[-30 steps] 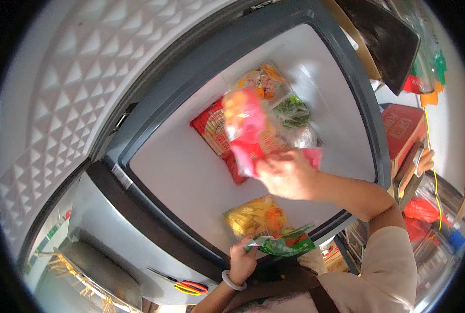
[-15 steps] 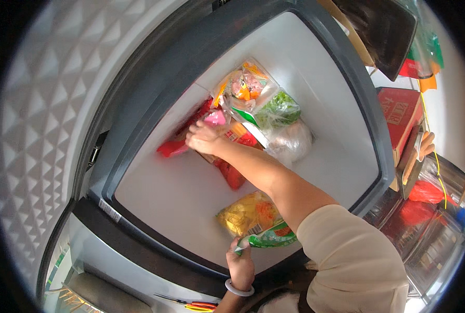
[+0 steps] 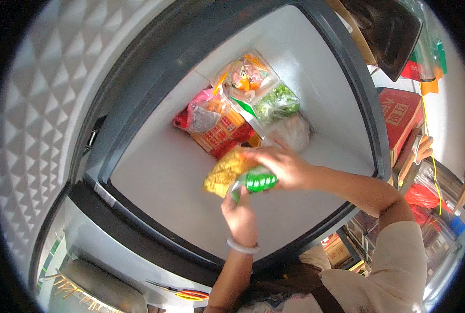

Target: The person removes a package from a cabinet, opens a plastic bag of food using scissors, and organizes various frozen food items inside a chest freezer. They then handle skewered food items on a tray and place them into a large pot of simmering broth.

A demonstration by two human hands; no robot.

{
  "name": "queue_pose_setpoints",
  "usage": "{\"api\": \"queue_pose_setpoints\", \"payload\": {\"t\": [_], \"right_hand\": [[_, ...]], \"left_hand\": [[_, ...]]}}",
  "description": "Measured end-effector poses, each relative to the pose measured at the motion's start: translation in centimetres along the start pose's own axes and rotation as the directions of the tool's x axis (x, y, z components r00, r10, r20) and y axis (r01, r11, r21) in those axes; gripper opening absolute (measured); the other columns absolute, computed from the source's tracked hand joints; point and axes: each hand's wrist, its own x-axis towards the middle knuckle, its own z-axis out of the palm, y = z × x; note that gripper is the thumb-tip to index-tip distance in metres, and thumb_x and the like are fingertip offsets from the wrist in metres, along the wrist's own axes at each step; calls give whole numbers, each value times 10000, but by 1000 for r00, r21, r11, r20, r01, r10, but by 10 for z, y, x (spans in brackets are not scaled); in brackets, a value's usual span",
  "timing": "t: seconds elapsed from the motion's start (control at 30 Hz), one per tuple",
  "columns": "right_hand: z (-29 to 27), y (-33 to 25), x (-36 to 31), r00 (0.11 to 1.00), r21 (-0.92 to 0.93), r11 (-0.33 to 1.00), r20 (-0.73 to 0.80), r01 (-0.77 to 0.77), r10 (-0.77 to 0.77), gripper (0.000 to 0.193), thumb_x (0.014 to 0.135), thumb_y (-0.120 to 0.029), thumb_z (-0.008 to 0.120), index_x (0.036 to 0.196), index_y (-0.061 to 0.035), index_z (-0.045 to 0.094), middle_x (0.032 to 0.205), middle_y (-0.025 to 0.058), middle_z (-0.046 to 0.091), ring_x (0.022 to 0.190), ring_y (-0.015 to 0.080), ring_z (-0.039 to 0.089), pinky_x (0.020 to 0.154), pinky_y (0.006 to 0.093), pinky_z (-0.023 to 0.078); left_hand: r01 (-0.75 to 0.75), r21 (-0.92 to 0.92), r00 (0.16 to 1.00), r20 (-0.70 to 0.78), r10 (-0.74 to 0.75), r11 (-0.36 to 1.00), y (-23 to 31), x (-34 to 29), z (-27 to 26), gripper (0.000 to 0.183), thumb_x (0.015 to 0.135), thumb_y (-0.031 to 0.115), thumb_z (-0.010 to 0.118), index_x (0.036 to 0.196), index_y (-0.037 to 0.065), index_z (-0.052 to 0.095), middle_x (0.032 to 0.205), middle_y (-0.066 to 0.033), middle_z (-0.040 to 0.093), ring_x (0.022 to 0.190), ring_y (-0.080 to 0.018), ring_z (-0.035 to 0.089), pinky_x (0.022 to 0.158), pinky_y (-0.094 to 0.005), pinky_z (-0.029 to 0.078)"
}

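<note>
My left hand (image 3: 241, 218), with a white bangle at its wrist, is closed on the near corner of a green food packet (image 3: 261, 180). A gold-yellow food bag (image 3: 223, 175) lies against that packet; I cannot tell whether the two are joined. My right hand (image 3: 284, 166) grips them from the right side, its fingers reaching over the top of the yellow bag. Both hands are inside an open chest freezer (image 3: 164, 219), above its white floor. Just beyond are a red-and-yellow packet (image 3: 222, 134) and a pink plastic bag (image 3: 198, 112).
A clear orange-printed pack (image 3: 245, 75), bagged green vegetables (image 3: 278, 104) and a whitish plastic-wrapped bundle (image 3: 290, 133) sit at the freezer's far side. The raised lid (image 3: 50, 104) stands left. Orange-handled scissors (image 3: 191, 296) lie outside the near rim; a red box (image 3: 399, 120) stands right.
My right hand has left the pink and red bags and come back to the yellow bag. My left hand has lifted the yellow bag and green packet away from the near wall. The pink bag lies differently.
</note>
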Motion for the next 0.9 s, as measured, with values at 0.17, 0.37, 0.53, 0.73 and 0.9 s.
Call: {"api": "queue_pose_setpoints", "payload": {"t": [0.17, 0.37, 0.53, 0.73, 0.9], "right_hand": [[11, 31, -23, 970, -132, 991, -241, 1, -33, 298, 759, -57, 709, 1040, 4, 628, 1144, 157, 615, 1008, 267, 622, 818, 377, 497], [-18, 37, -9, 596, 709, 580, -279, -401, 753, 107, 875, -7, 615, 972, 31, 635, 899, 111, 670, 775, 202, 650, 665, 319, 501], [-69, 53, -23, 377, 814, 431, -285, -391, 881, 69, 899, -12, 578, 938, 28, 618, 749, 7, 590, 627, 62, 496, 532, 281, 428], [-72, 47, -37, 549, 493, 747, -508, -447, 664, 93, 891, 33, 571, 957, 46, 635, 823, 8, 624, 771, 49, 504, 675, 240, 444], [-74, 60, -40, 510, 567, 721, -516, -399, 688, 118, 893, 46, 573, 996, 39, 632, 895, 5, 641, 845, 54, 532, 746, 230, 454]], "left_hand": [[-74, 65, 996, 49, 71, 995, -2, 38, 41, 104, 840, -55, 549, 911, -30, 620, 757, -12, 593, 740, -97, 512, 687, -274, 448], [-125, -201, 792, 570, 220, 972, 14, 114, 77, 514, 802, -16, 568, 1312, 4, 499, 1335, -85, 499, 1281, -187, 415, 1090, -330, 282], [-238, 189, 855, 507, 113, 953, -59, 253, 114, 508, 797, -6, 540, 1302, 46, 520, 1370, -153, 491, 1245, -267, 492, 1038, -358, 383], [-592, 805, 724, 550, 417, -34, -106, 332, 182, 411, 856, 98, 544, 1265, 144, 541, 1319, -160, 507, 1209, -351, 505, 963, -474, 418], [-575, 798, 726, 599, 338, -179, -106, 336, 196, 460, 853, 242, 597, 1302, 219, 494, 1296, -117, 465, 1229, -293, 480, 902, -547, 395]]}}
